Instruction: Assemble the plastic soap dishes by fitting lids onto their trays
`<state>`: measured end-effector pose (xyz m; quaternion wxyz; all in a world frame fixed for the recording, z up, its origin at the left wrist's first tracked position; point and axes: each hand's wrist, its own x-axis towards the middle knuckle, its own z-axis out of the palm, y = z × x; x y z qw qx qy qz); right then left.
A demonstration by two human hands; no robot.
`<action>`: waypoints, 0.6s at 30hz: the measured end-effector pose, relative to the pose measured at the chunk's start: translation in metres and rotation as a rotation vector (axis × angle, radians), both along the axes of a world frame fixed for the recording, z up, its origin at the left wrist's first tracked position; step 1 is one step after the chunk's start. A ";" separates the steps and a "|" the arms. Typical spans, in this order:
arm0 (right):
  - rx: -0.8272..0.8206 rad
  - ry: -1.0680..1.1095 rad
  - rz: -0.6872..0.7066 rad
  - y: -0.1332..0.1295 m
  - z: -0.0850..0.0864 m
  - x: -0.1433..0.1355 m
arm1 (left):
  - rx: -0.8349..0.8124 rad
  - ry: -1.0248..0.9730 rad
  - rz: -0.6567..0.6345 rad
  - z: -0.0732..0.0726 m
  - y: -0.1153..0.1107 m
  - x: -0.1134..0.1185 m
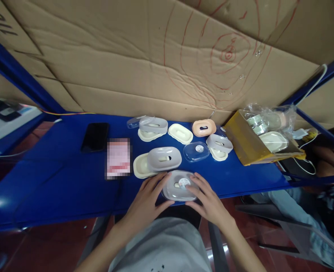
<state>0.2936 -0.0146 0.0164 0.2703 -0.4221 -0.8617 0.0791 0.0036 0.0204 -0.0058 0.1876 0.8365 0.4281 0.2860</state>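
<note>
Cardboard walls back a blue table (pixel 56 181). Fingers of the left hand (pixel 146 200) and right hand (pixel 209 202) curl around a clear-lidded soap box (pixel 179 185) at the table's near edge, apparently pressing its lid on; seating it calls for even pressure. Just behind the box sits a grey tray (pixel 164 158) on a cream base (pixel 141 166); a black phone (pixel 95 136) lies farther left.

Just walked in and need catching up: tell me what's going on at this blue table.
A person's left hand and right hand press on a clear-lidded soap box at the blue table's near edge. More grey, cream and pink box parts lie behind it, a black phone to the left.
</note>
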 end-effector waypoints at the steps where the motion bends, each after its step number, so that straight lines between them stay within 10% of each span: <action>1: 0.018 -0.037 0.008 0.000 0.005 -0.001 | -0.004 0.001 -0.004 0.000 0.000 0.000; 18: 0.068 0.048 -0.013 -0.005 -0.017 0.000 | -0.019 0.019 -0.061 0.003 0.002 0.000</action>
